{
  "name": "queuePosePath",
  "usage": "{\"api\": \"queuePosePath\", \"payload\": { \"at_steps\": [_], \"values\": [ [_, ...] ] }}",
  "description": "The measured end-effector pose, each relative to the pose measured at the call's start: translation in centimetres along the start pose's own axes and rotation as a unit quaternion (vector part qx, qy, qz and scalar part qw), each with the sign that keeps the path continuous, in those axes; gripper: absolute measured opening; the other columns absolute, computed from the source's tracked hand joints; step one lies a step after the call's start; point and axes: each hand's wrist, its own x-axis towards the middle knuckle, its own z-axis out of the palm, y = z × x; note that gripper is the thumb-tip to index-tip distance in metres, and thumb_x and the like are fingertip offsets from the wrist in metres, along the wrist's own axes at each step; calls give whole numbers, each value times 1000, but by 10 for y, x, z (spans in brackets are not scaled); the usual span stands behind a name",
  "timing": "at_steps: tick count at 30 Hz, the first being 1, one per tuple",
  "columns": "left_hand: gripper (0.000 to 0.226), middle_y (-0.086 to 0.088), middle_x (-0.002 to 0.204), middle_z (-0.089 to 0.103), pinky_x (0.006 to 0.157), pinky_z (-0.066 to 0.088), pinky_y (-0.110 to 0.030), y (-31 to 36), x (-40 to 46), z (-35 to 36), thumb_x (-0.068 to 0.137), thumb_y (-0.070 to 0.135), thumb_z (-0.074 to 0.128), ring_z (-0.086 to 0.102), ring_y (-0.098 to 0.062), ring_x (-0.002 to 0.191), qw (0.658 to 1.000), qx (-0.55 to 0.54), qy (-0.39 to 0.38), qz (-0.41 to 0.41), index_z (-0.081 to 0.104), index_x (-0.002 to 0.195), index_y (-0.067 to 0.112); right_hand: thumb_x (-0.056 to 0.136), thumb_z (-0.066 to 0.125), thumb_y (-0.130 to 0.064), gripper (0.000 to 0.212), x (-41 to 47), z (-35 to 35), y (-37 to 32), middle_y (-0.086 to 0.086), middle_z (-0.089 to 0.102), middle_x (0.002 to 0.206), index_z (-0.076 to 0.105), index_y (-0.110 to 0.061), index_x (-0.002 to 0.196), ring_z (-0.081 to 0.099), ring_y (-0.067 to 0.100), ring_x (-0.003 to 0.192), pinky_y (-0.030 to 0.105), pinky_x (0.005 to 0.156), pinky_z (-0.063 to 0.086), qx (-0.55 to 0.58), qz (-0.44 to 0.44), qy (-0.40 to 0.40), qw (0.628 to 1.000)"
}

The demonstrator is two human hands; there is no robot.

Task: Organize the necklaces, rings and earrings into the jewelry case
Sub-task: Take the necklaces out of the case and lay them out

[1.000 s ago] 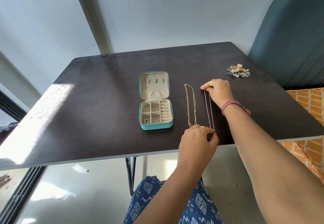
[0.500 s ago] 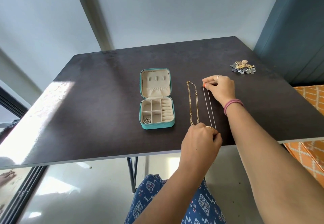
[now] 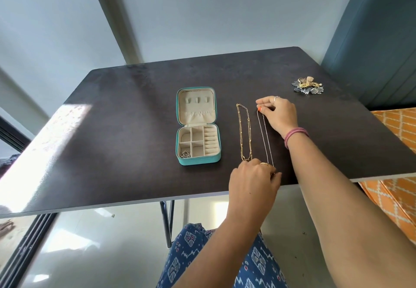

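While the open jewelry case [image 3: 198, 127] is sitting nearby, the right hand [image 3: 279, 115] and left hand [image 3: 253, 180] are pinching opposite ends of a silver necklace [image 3: 265, 139], stretching it beside a gold necklace [image 3: 245, 132].

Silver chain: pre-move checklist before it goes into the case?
1. Far end held: right hand pinches the top of the silver chain. ok
2. Near end held: left hand covers that end; actual pinch hidden. cannot tell
3. Chain straight, untangled: lies in a narrow loop between the hands. ok
4. Apart from the gold chain: a gap along the length, but the left hand hides both near ends. cannot tell
5. Case open: lid flat back, tray exposed. ok
6. Free compartment: only the front-left one holds jewelry. ok
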Motion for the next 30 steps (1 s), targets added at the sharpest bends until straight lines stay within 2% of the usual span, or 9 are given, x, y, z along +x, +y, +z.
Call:
{"api": "queuePosePath", "payload": {
  "at_steps": [4,9,15,18,20,22,25,28,30],
  "values": [
    [27,-1,87,70,69,49,-38,-3,-4,-5,92,40,60,61,-20,82,1000,-9,21,16,75,104,22,93,61,-20,19,-2,-2,-3,-4,74,102,72,-20,108,64,8,100,17,84,40,-6,10,-7,1000],
    [34,8,72,62,63,51,-36,-20,-2,-31,89,47,52,57,-11,66,990,-87,109,-20,77,87,24,94,59,-18,18,-3,-3,-4,-6,73,101,71,-20,107,61,1,91,14,82,40,48,25,-13,998],
    [28,5,111,47,88,52,-44,-94,4,-65,92,34,56,55,-20,105,963,-109,203,-141,61,117,22,96,54,-10,21,-9,-9,-13,2,70,111,66,-16,112,61,6,102,15,87,42,193,88,-18,977],
    [28,3,118,44,86,50,-25,-118,2,-77,96,19,56,51,-9,105,944,-137,231,-194,54,124,22,94,54,-4,22,-16,-8,-24,6,71,110,67,-14,109,62,7,99,16,87,44,185,88,-13,979],
    [24,1,120,51,79,43,-10,-126,2,-85,96,16,53,54,1,96,909,-209,256,-252,53,118,26,92,56,-6,21,-23,-5,-40,2,72,105,69,-18,103,64,7,97,20,91,47,144,51,-8,988],
    [21,1,117,60,83,46,-14,-130,2,-89,96,15,52,58,2,94,870,-283,273,-297,56,111,29,90,60,-11,18,-30,-2,-63,-3,72,101,72,-19,101,65,6,95,20,92,48,122,2,-19,992],
    [21,3,110,66,89,52,-27,-135,1,-91,93,15,56,64,-15,101,834,-345,281,-326,61,105,32,89,64,-18,16,-43,5,-104,-9,69,94,73,-19,102,62,2,87,7,76,45,80,-71,-83,991],
    [20,-2,110,68,92,52,-31,-136,0,-92,92,13,58,65,-18,103,818,-375,292,-325,63,98,31,87,67,-24,13,-56,20,-132,-15,65,84,75,-23,97,58,-2,77,15,72,44,9,-115,-186,976],
    [21,0,108,69,89,53,-29,-136,-1,-92,92,12,59,65,-17,101,817,-379,294,-319,64,95,32,84,68,-29,11,-64,34,-141,-16,66,81,76,-26,91,61,1,83,24,83,49,-63,-146,-268,950]
  ]
}}
